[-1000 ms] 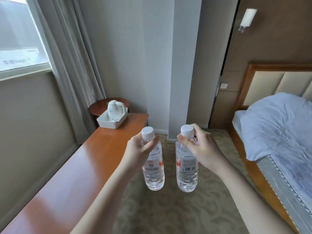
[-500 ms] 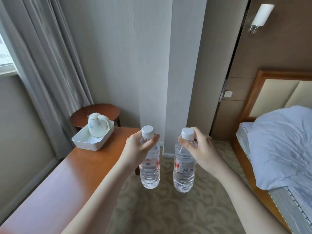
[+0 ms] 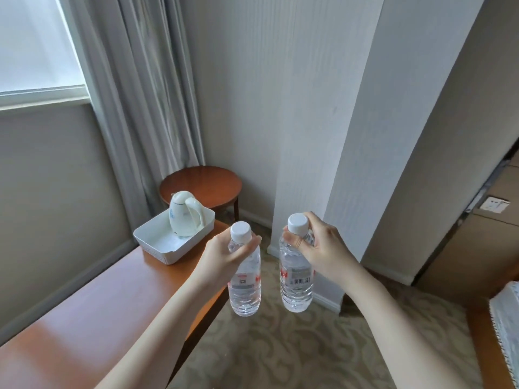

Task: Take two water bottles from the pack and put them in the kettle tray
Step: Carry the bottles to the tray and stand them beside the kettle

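My left hand (image 3: pixel 224 258) grips the neck of a clear water bottle (image 3: pixel 245 287) with a white cap, hanging upright. My right hand (image 3: pixel 320 248) holds a second such bottle (image 3: pixel 295 284) the same way, just to the right; the two bottles are a little apart. Both hang in the air past the end of the long wooden counter (image 3: pixel 92 313), over the carpet. The white kettle tray (image 3: pixel 165 249) sits at the counter's far end, up and left of the bottles, with a white kettle (image 3: pixel 184 214) standing in its back half. The pack is out of view.
A small round wooden table (image 3: pixel 202 182) stands behind the tray by grey curtains (image 3: pixel 140 94). A white wall column (image 3: pixel 331 136) rises behind the bottles. A bed corner (image 3: pixel 505 315) shows at the right edge. Patterned carpet covers the floor.
The view has closed in on the counter's end and swung left; the tray and kettle look larger and nearer. Both hands keep the same grip on the bottles.
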Demonstrator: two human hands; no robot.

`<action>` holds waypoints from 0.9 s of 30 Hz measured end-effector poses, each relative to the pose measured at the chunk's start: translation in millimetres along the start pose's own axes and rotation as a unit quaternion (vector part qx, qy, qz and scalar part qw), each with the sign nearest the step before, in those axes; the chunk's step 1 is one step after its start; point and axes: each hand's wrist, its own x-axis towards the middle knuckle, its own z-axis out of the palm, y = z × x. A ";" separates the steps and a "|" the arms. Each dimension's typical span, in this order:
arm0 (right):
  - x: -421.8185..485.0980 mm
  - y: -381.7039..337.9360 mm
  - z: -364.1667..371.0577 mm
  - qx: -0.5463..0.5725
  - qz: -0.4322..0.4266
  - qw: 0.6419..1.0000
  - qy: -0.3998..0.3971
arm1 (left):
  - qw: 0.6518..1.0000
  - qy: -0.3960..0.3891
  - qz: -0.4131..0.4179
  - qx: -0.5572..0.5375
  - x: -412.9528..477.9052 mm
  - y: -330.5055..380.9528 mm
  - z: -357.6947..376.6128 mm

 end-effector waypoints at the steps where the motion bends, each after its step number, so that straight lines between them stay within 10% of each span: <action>1: 17.2 9.8 4.1 0.006 -0.003 1.000 -0.014 | 1.000 0.009 -0.008 -0.002 12.7 -8.5 -0.1; 27: 314.1 193.6 251.5 0.043 -0.073 0.916 -0.392 | 0.926 0.222 -0.297 0.066 190.3 -247.0 -9.8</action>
